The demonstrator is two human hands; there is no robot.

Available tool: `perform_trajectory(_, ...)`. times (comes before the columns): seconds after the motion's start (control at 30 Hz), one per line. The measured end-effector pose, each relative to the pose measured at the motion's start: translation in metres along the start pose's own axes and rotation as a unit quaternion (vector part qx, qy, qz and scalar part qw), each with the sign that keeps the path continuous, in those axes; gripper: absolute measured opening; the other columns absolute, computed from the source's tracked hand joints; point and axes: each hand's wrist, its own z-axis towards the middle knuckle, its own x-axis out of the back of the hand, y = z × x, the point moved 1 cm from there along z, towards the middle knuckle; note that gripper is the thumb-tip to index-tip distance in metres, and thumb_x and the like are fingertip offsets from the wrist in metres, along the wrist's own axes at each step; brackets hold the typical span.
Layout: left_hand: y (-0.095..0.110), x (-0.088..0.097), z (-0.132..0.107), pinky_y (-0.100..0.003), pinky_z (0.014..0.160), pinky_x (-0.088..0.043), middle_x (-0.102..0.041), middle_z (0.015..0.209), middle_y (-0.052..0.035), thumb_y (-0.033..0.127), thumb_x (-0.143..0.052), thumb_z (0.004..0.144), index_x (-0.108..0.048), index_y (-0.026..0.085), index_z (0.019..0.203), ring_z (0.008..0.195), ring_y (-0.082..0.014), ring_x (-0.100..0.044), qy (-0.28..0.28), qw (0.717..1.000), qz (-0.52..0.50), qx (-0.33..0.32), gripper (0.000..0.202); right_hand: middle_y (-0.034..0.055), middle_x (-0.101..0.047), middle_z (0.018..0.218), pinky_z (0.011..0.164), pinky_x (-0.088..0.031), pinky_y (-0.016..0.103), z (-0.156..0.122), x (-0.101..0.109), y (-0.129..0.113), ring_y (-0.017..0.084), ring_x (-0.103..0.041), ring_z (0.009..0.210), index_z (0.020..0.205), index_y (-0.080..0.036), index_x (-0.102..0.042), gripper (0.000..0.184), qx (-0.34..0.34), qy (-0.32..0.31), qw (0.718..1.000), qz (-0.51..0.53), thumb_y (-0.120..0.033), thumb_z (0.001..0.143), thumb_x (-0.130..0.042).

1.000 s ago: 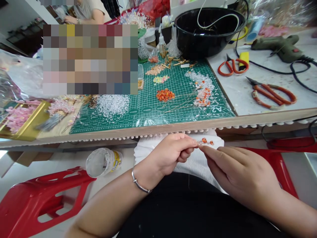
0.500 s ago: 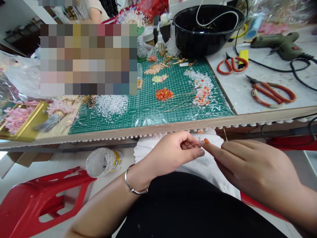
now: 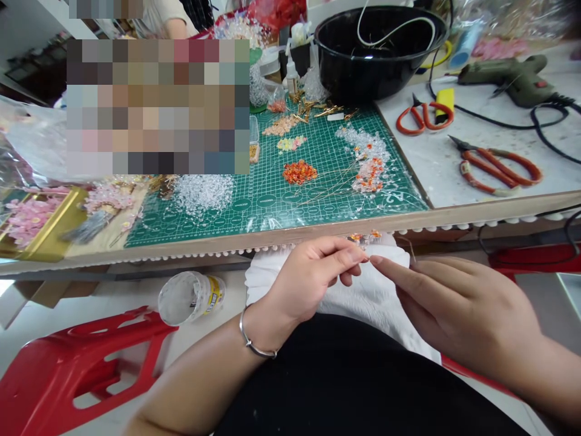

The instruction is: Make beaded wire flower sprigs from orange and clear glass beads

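My left hand (image 3: 313, 272) pinches a thin wire strung with small orange and clear beads (image 3: 365, 238) between thumb and fingertips, just below the wooden table edge (image 3: 290, 233). The beads stand up behind my fingers, partly hidden by the edge. My right hand (image 3: 447, 306) lies close by with its fingers stretched toward my left fingertips, and its index fingertip almost meets them. A thin gold wire end (image 3: 411, 247) shows above it. A white cloth (image 3: 363, 297) lies on my lap beneath both hands. A metal bangle (image 3: 256, 342) circles my left wrist.
A green cutting mat (image 3: 327, 200) on the table holds bead piles and wires. Nearby are a black bowl (image 3: 376, 51), orange-handled scissors (image 3: 499, 166), a glue gun (image 3: 508, 79), and a red stool (image 3: 77, 375). A co-worker's arm (image 3: 175, 27) shows beyond.
The beaded wire has risen from in front of my fingers to just under the table edge. My right hand has drawn slightly back from it, and the view has tilted slightly.
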Motion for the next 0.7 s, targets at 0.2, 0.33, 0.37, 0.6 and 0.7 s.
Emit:
perform_trajectory(0.2, 0.002, -0.001, -0.004, -0.022, 0.060, -0.041, -0.063, 0.070, 0.0001, 0.030, -0.073, 0.085, -0.076, 0.016, 0.079, 0.063, -0.0080, -0.053, 0.014, 0.999, -0.009, -0.039, 0.015, 0.0037, -0.079, 0.083, 0.055, -0.054, 0.029, -0.010, -0.003, 0.002, 0.020, -0.075, 0.065, 0.117, -0.024, -0.066, 0.028, -0.152, -0.024, 0.972, 0.178, -0.013, 0.097, -0.050)
perform_trajectory(0.33, 0.010, 0.007, -0.004, -0.021, 0.055, -0.038, -0.062, 0.066, 0.0005, 0.032, -0.074, 0.083, -0.074, 0.015, 0.078, 0.057, -0.0069, -0.051, 0.000, 0.999, 0.029, 0.020, 0.019, -0.0020, -0.081, 0.099, 0.066, -0.060, 0.026, -0.015, -0.005, 0.010, 0.019, -0.078, 0.084, 0.109, -0.032, -0.071, 0.020, -0.261, -0.087, 0.924, 0.264, -0.029, 0.100, -0.053)
perform_trajectory(0.37, 0.013, 0.009, -0.005, -0.021, 0.053, -0.037, -0.062, 0.066, 0.0006, 0.033, -0.074, 0.083, -0.074, 0.014, 0.078, 0.055, -0.0065, -0.051, -0.007, 0.998, 0.054, 0.030, 0.019, -0.0026, -0.080, 0.103, 0.070, -0.060, 0.027, -0.014, -0.003, 0.012, 0.019, -0.077, 0.088, 0.111, -0.034, -0.071, 0.020, -0.269, -0.115, 0.917, 0.269, -0.034, 0.100, -0.053)
perform_trajectory(0.6, 0.035, -0.001, -0.016, -0.020, 0.050, -0.038, -0.068, 0.074, 0.0000, 0.040, -0.067, 0.088, -0.071, 0.015, 0.081, 0.052, -0.0063, -0.051, -0.095, 0.956, 0.266, 0.084, 0.026, 0.0027, -0.072, 0.104, 0.076, -0.053, 0.036, 0.011, 0.020, 0.010, 0.024, -0.067, 0.093, 0.110, -0.033, -0.067, 0.027, -0.277, -0.141, 0.915, 0.256, -0.051, 0.098, -0.051)
perform_trajectory(0.7, 0.036, -0.001, -0.017, -0.019, 0.052, -0.039, -0.069, 0.077, -0.0010, 0.039, -0.061, 0.093, -0.072, 0.015, 0.084, 0.052, -0.0055, -0.051, -0.118, 0.958, 0.248, 0.087, 0.028, 0.0003, -0.067, 0.077, 0.063, -0.047, 0.033, 0.014, 0.017, 0.005, 0.020, -0.061, 0.070, 0.089, -0.029, -0.067, 0.031, -0.356, -0.187, 0.857, 0.321, -0.055, 0.096, -0.050)
